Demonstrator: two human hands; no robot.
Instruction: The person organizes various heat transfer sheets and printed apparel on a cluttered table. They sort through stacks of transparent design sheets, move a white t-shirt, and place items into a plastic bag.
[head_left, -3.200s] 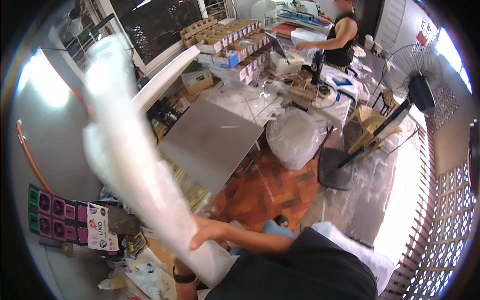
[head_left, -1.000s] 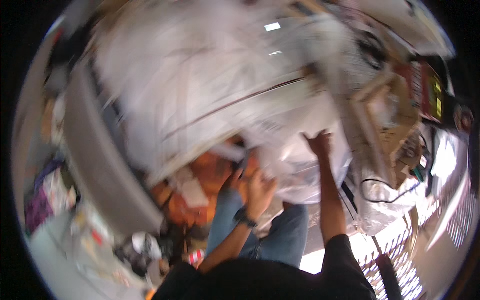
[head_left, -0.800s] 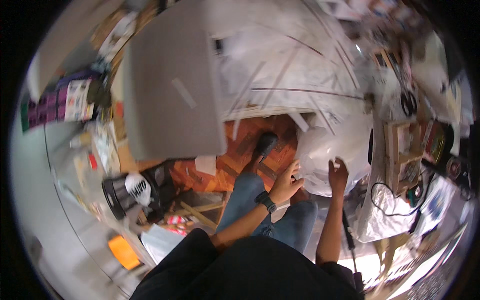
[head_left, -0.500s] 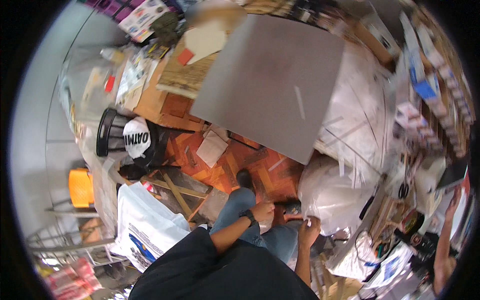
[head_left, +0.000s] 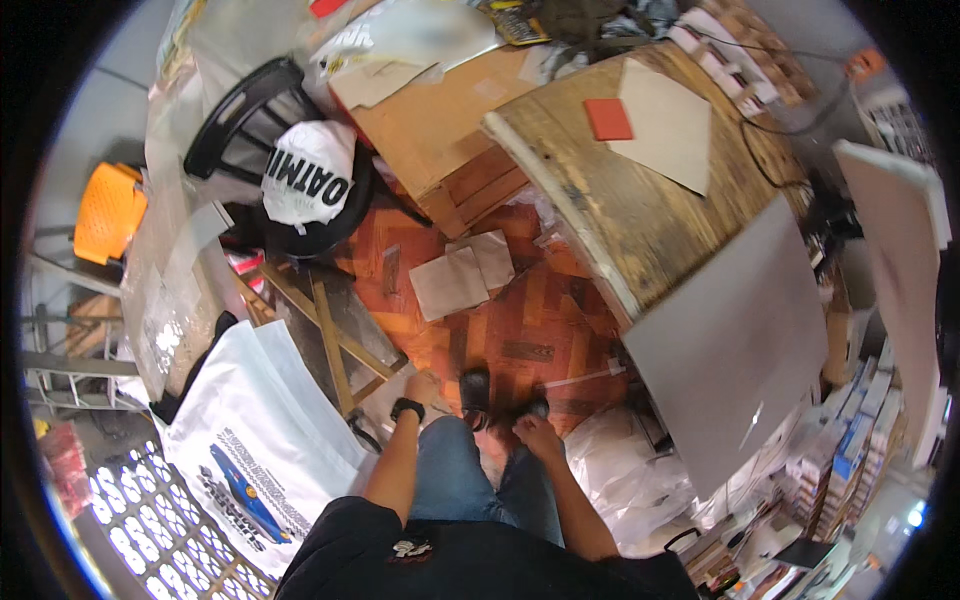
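My left hand (head_left: 422,386), below a black wrist watch (head_left: 407,407), hangs beside my left knee, near the wooden slats (head_left: 335,345). Its fingers are smeared, so their pose is unclear. My right hand (head_left: 538,437) is in front of my right thigh, with fingers curled in; whatever they may hold is too small to make out. Ahead on the parquet floor (head_left: 515,325) lie brown cardboard pieces (head_left: 450,283). A large grey board (head_left: 740,340) adjoins the wooden table (head_left: 560,150), which bears a cream sheet (head_left: 670,125) and a red square piece (head_left: 608,119).
A black chair (head_left: 250,110) holds a white bag (head_left: 310,170) at the left. A white printed bag (head_left: 260,440) stands close on my left. Clear plastic wrapping (head_left: 630,470) lies at my right, with stacked boxes (head_left: 850,430) beyond. A cardboard box (head_left: 430,120) adjoins the table.
The view has swung to the right, bringing more of the table, its cream sheet and red piece into sight. My two hands are lower and farther apart, hanging beside my legs.
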